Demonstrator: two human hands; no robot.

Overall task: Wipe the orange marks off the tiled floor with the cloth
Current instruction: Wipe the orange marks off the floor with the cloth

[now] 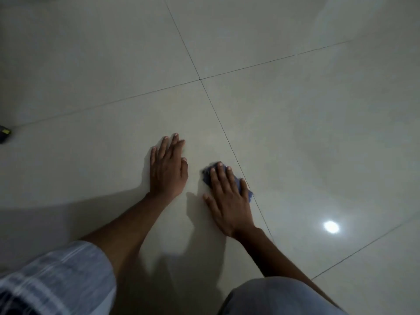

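Observation:
My right hand point(228, 198) presses flat on a small blue cloth point(237, 181), which lies on the pale tiled floor point(295, 133) just left of a grout line. Most of the cloth is hidden under the palm and fingers. My left hand point(167, 169) rests flat on the same tile a short way to the left, fingers spread, holding nothing. I make out no orange marks on the tiles around the hands; the light is dim.
Grout lines cross at a junction point(200, 79) beyond the hands. A dark object with a yellow patch point(5, 134) sits at the left edge. A bright lamp reflection point(331, 226) shines on the right tile. My knees in grey fabric point(56, 280) fill the bottom.

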